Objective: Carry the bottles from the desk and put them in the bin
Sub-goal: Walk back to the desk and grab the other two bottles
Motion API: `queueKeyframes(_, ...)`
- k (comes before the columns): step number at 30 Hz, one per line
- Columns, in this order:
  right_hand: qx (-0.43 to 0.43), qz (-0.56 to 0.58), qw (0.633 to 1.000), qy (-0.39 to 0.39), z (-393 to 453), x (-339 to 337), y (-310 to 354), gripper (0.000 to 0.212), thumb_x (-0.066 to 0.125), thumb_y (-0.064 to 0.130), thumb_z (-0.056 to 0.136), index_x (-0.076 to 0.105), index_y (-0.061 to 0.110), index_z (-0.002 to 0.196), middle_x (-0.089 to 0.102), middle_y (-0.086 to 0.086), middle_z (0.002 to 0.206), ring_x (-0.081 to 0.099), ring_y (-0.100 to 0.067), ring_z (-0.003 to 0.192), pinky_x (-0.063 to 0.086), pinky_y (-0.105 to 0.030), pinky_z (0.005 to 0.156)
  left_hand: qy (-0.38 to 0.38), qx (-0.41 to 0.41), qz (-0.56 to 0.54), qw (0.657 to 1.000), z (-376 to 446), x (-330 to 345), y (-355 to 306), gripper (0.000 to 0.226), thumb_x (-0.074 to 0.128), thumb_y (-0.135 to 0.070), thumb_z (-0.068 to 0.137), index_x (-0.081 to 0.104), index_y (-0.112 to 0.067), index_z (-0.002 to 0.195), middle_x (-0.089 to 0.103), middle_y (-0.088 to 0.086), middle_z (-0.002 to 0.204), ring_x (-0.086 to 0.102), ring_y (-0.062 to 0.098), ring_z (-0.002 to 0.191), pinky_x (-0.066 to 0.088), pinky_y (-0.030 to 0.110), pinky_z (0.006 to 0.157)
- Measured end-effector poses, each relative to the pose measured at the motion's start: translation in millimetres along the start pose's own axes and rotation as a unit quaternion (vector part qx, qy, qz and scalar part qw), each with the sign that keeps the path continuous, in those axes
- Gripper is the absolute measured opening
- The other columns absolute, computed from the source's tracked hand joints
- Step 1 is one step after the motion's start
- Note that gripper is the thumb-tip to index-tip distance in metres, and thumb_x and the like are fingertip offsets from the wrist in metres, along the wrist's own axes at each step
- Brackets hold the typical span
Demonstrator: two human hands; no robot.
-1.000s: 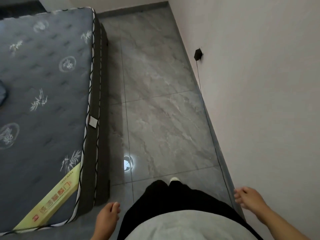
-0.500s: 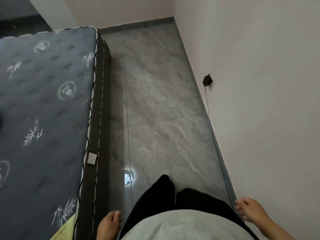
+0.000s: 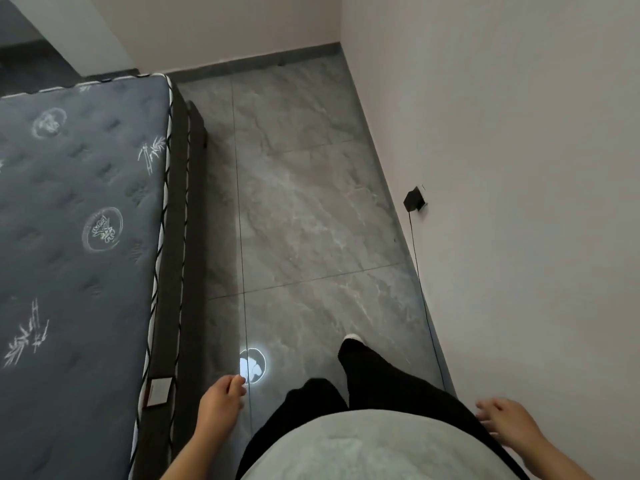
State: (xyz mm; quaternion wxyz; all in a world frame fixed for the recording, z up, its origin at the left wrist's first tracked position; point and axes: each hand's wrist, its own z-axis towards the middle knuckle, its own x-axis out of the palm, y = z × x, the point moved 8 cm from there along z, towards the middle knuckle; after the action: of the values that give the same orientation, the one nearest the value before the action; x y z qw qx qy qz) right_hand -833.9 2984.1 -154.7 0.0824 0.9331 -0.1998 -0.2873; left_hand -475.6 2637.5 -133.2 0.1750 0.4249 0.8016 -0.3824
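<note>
- At nine o'clock lies the mattress [image 3: 79,237], dark and quilted, on a dark bed frame [image 3: 180,271] whose side runs along the walkway.
- At seven o'clock our left hand [image 3: 221,398] hangs beside the frame with its fingers loosely curled; it carries nothing.
- From the middle up to twelve o'clock stretches the grey tiled floor [image 3: 304,209], with a bright reflection [image 3: 252,365] just beyond the left hand.
- At six o'clock we see our black trousers [image 3: 374,379] in mid-stride, one shoe tip [image 3: 353,337] forward.
- At three o'clock a black plug [image 3: 414,200] sits on the wall [image 3: 519,168], its cable [image 3: 424,306] dropping along the skirting.
- At five o'clock our right hand [image 3: 505,420] is spread open and empty, near the wall.
- No bottles, desk or bin are in view, so we cannot tell how many bottles are binned. With both hands empty, we judge this a walk between trips, with fetching or a finish ahead.
</note>
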Motion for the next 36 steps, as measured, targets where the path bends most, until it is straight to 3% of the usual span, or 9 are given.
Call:
queueKeyframes(4, -0.051, 0.003, 0.999, 0.015, 22, -19, 98, 0.021, 0.039, 0.007, 0.096, 0.06, 0.002, 0.092, 0.061, -0.013, 0.078, 0.058, -0.03, 0.078, 0.041, -0.033, 0.066, -0.009, -0.058, -0.029, 0.998, 9, 1, -7, 0.023, 0.051, -0.013, 0.092, 0.066, -0.006, 0.077, 0.066, 0.015, 0.075, 0.058, 0.025, 0.063, 0.045, 0.033, 0.064)
queueKeyframes(12, -0.106, -0.023, 0.993, 0.045, 56, -9, 242, 0.021, 0.037, 0.006, 0.097, 0.057, 0.0, 0.095, 0.06, -0.018, 0.088, 0.057, -0.03, 0.08, 0.04, -0.032, 0.065, -0.009, -0.134, -0.023, 0.991, 53, -17, -34, 0.021, 0.056, -0.009, 0.09, 0.07, 0.007, 0.087, 0.066, 0.022, 0.086, 0.058, 0.027, 0.077, 0.041, 0.03, 0.076)
queueKeyframes(19, -0.067, -0.042, 0.996, 0.036, 88, 8, 294, 0.026, 0.04, 0.002, 0.095, 0.061, -0.012, 0.098, 0.06, -0.022, 0.084, 0.055, -0.028, 0.074, 0.042, -0.029, 0.06, -0.009, -0.083, -0.008, 0.996, 140, -48, -132, 0.021, 0.052, -0.012, 0.092, 0.064, -0.005, 0.075, 0.062, 0.015, 0.075, 0.054, 0.022, 0.066, 0.037, 0.026, 0.058)
queueKeyframes(24, -0.025, -0.049, 0.998, 0.027, 101, -1, 324, 0.027, 0.044, 0.0, 0.092, 0.061, -0.015, 0.077, 0.06, -0.023, 0.07, 0.052, -0.026, 0.066, 0.033, -0.03, 0.06, -0.001, -0.02, 0.026, 0.999, 204, -67, -215, 0.024, 0.047, -0.016, 0.094, 0.062, -0.008, 0.076, 0.06, 0.005, 0.069, 0.051, 0.01, 0.058, 0.036, 0.021, 0.053)
queueKeyframes(26, -0.02, -0.061, 0.998, 0.019, 111, -4, 342, 0.029, 0.046, 0.0, 0.09, 0.06, -0.024, 0.082, 0.066, -0.037, 0.08, 0.062, -0.038, 0.071, 0.039, -0.033, 0.063, 0.007, -0.003, 0.027, 1.0, 228, -70, -246, 0.024, 0.047, -0.016, 0.094, 0.063, -0.008, 0.077, 0.061, 0.007, 0.071, 0.053, 0.011, 0.058, 0.038, 0.022, 0.055)
queueKeyframes(28, -0.014, -0.057, 0.998, 0.019, 118, -4, 365, 0.028, 0.048, -0.001, 0.09, 0.061, -0.024, 0.083, 0.065, -0.041, 0.091, 0.064, -0.05, 0.088, 0.045, -0.037, 0.066, 0.016, -0.001, 0.018, 1.0, 253, -70, -273, 0.024, 0.048, -0.015, 0.093, 0.064, -0.007, 0.078, 0.063, 0.008, 0.073, 0.056, 0.017, 0.061, 0.04, 0.027, 0.058)
queueKeyframes(32, -0.01, -0.035, 0.999, 0.023, 147, -14, 422, 0.029, 0.048, 0.001, 0.091, 0.069, -0.003, 0.071, 0.065, -0.016, 0.065, 0.06, -0.029, 0.067, 0.037, -0.031, 0.061, 0.01, -0.008, 0.013, 1.0, 297, -70, -314, 0.023, 0.05, -0.015, 0.093, 0.066, -0.004, 0.082, 0.064, 0.009, 0.073, 0.057, 0.019, 0.064, 0.04, 0.026, 0.057)
queueKeyframes(34, -0.005, -0.017, 1.0, 0.026, 162, -21, 460, 0.024, 0.046, 0.005, 0.092, 0.065, -0.007, 0.086, 0.062, -0.014, 0.071, 0.057, -0.026, 0.065, 0.038, -0.031, 0.062, 0.006, -0.017, 0.014, 1.0, 312, -72, -330, 0.023, 0.049, -0.017, 0.093, 0.065, -0.007, 0.08, 0.064, 0.008, 0.073, 0.059, 0.019, 0.067, 0.04, 0.026, 0.057)
queueKeyframes(36, -0.017, -0.013, 0.999, 0.024, 174, -28, 507, 0.021, 0.042, 0.008, 0.094, 0.06, -0.001, 0.087, 0.06, -0.013, 0.075, 0.057, -0.026, 0.065, 0.04, -0.033, 0.065, -0.005, -0.036, 0.004, 0.999, 323, -73, -339, 0.023, 0.049, -0.017, 0.093, 0.065, -0.01, 0.077, 0.065, 0.007, 0.073, 0.06, 0.019, 0.067, 0.04, 0.026, 0.057)
